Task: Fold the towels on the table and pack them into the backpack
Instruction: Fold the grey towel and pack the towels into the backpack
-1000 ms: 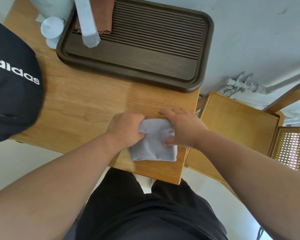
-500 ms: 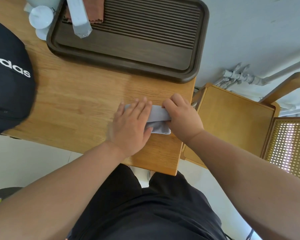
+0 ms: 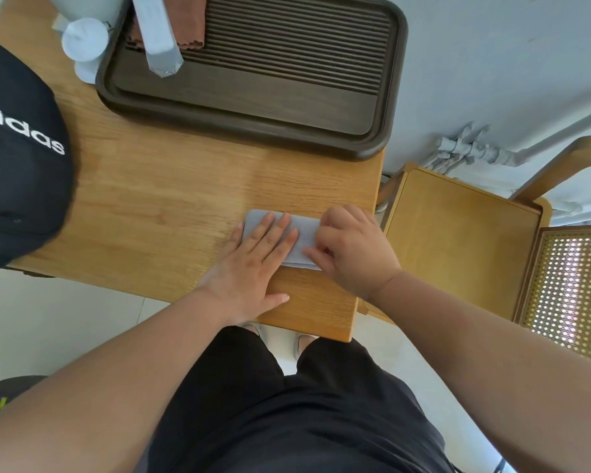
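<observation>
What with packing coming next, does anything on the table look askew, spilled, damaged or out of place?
Nothing spilled or damaged. The grey towel lies folded flat under the left hand, its end pinched by the right hand. Only oddity: the dark tray seems to jut slightly past the table edge on the right.

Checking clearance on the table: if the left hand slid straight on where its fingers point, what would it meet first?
The left hand, flat on the grey towel, would cross bare table and probably reach the dark tray's near rim first.
</observation>
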Demonstrator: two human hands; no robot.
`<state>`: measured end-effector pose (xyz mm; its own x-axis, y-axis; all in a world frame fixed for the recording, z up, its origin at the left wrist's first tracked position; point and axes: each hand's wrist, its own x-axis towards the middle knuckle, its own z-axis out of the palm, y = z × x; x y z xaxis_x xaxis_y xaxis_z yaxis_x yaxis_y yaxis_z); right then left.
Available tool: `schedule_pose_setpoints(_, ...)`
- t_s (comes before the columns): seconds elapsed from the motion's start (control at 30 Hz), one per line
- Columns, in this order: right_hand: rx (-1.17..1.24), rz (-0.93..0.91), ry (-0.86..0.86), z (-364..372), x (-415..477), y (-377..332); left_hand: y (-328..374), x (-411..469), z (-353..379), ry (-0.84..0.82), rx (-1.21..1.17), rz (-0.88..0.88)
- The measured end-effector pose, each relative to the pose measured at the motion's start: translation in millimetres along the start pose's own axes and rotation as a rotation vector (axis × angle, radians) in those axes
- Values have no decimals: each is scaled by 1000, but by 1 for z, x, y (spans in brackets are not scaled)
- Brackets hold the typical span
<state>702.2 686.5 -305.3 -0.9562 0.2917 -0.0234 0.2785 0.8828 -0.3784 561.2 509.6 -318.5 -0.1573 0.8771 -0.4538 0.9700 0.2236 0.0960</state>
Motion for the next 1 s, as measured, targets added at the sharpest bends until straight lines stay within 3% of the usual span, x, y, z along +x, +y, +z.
schedule_pose_setpoints(0.13, 58, 233, -150, 1, 22, -11, -8, -3, -6, -20, -124, -4)
schedule_pose_setpoints(0.23, 19, 319, -294, 1, 24, -6, 3, 7, -26, 196, -500, -192)
schedule_pose_setpoints(0.3, 15, 354, -356, -3, 25, -5, 11, 21, -40, 193, -389, -246)
schedule_pose_setpoints(0.5, 56, 260, -410, -13, 10, -11, 17, 31, -66, -95, -188, -276)
schedule_pose_setpoints(0.6, 193, 274, -395, -22, 7, -16, 18, 20, -73, -72, -266, -313)
schedule_pose_setpoints(0.8, 757, 418, -153, -74, 15, -12, 5, -15, -100, 136, -895, -531)
schedule_pose_setpoints(1.0, 981, 313, 15, -118, 40, -51, -14, -57, -155, 398, -1186, -569)
